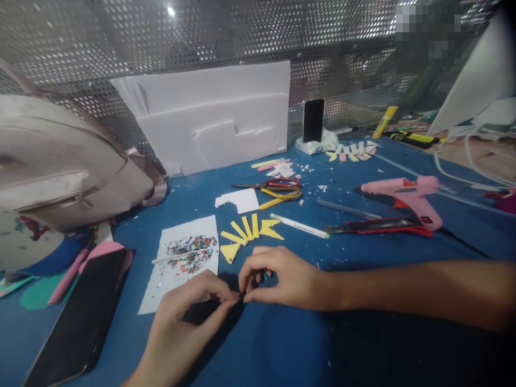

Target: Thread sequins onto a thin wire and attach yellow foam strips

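Left hand [189, 307], right hand [282, 277]: joint pinch on dark scrap [242, 295]; glitter [190, 252] on white paper [159, 295] nearby.

Left grip [189, 307] and right grip [279, 277] meet fingertip to fingertip, both pinched closed, wrists low.

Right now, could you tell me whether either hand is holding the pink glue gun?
No, the pink glue gun lies on the blue table, apart from the left hand and right hand pinching a small piece.
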A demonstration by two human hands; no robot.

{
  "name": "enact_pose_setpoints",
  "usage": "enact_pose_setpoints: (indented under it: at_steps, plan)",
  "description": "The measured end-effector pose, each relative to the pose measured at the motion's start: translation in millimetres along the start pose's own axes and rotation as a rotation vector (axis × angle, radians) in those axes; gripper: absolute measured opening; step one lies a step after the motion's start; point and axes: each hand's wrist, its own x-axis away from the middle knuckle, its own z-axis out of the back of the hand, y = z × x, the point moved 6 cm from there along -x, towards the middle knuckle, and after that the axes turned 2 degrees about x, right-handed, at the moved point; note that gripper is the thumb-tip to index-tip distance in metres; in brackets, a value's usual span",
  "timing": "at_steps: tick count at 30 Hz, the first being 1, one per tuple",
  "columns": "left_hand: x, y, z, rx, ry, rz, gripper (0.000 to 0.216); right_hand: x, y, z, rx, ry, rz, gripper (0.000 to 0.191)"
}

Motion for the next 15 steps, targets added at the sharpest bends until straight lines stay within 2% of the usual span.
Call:
enact_pose_setpoints:
  at_steps: [5, 7, 9, 11, 13, 14, 15]
  plan:
    - [1, 6, -3, -0.049, -0.020, -0.069, 0.014, 0, -8, 2, 0.078, 0.005, 0.051, 0.004]
    - [0, 8, 2, -0.137, -0.045, -0.148, 0.013, 0, -9, 5, 0.070, 0.028, 0.025, 0.004]
    - [-1, 12, 15, -0.318, -0.042, -0.307, 0.017, 1, -7, 6, 0.038, 0.047, -0.011, 0.004]
    - [-4, 13, 36, -0.594, 0.080, -0.457, 0.023, 1, -5, 6, 0.005, 0.047, -0.040, 0.004]
    - [-10, 7, 56, -0.864, 0.199, -0.445, 0.017, 2, -4, 5, -0.011, 0.041, -0.050, 0.002]
    - [-14, 1, 62, -0.958, 0.214, -0.395, 0.012, 2, -4, 5, -0.013, 0.039, -0.053, 0.002]
    - [-18, -8, 64, -1.018, 0.162, -0.334, 0.016, 2, -4, 4, -0.011, 0.037, -0.057, 0.002]
